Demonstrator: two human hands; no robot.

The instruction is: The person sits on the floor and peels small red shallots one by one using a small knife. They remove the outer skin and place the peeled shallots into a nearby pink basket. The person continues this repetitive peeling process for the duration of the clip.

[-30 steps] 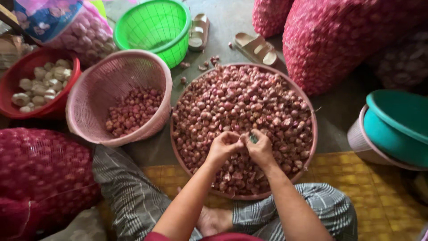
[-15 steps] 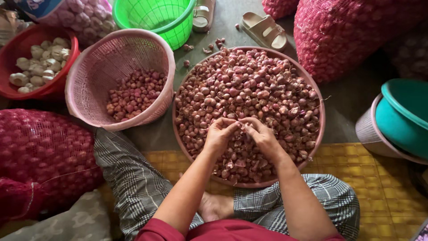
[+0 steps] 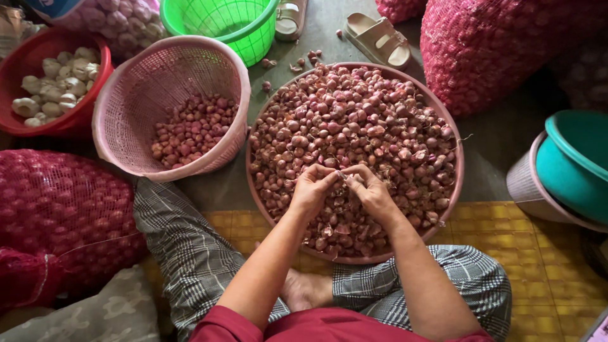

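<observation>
While both hands meet over the big round tray (image 3: pixel 451 190) of shallots (image 3: pixel 354 120), I see the left hand (image 3: pixel 311 190) and right hand (image 3: pixel 372 191) w/ fingertips pressed together, pinching one small shallot (image 3: pixel 341 175) between them; it's too small to tell more. That bulb sits just above the heap, near the tray's middle. Left of the hands, a pink basket (image 3: pixel 126 95) holds darker peeled shallots (image 3: pixel 193 130); beyond it a red bowl (image 3: pixel 38 123) w/ pale garlic (image 3: pixel 54 79). Ahead, a green basket (image 3: pixel 253 31) and sandals (image 3: pixel 379 39). Right of the hands, a teal tub (image 3: pixel 573 164). Red mesh sacks: one far left (image 3: pixel 57 215), one ahead-right (image 3: pixel 500 44). Under the forearms, crossed legs in checked trousers (image 3: pixel 183 247), bare foot (image 3: pixel 304 290) between, on a yellow mat (image 3: pixel 544 266).
</observation>
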